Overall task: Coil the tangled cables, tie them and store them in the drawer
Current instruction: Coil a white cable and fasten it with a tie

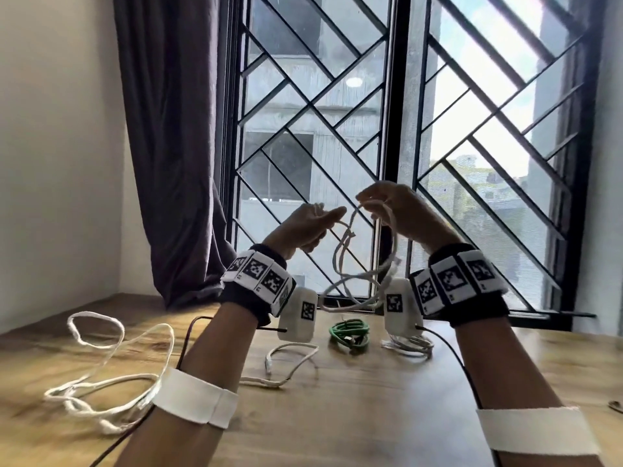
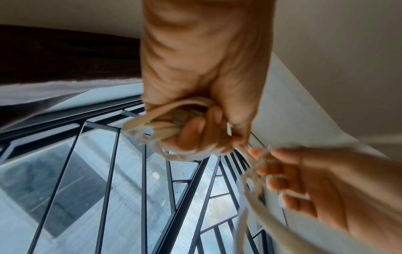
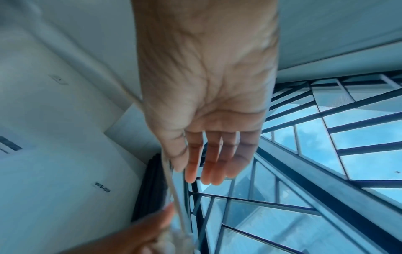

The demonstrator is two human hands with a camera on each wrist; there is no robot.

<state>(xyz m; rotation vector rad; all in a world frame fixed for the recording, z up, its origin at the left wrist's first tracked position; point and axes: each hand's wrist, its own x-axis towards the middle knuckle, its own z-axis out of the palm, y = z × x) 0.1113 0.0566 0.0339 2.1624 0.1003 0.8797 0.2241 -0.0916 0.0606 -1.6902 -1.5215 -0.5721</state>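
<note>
Both my hands are raised in front of the window with a white cable (image 1: 350, 264) strung between them. My left hand (image 1: 315, 224) is closed in a fist round several turns of the white cable (image 2: 156, 127). My right hand (image 1: 382, 205) holds another stretch of it between thumb and forefinger. In the right wrist view that hand's other fingers (image 3: 208, 163) are nearly straight, and the cable (image 3: 170, 173) runs along its thumb side. Loose loops with a knot hang below the hands. No drawer is in view.
On the wooden table (image 1: 354, 416) lie a long tangled white cable (image 1: 101, 362) at the left, a shorter white cable (image 1: 291, 360) in the middle, a coiled green cable (image 1: 350, 333) and a small white coil (image 1: 409, 345). The barred window and a dark curtain (image 1: 175, 146) stand behind.
</note>
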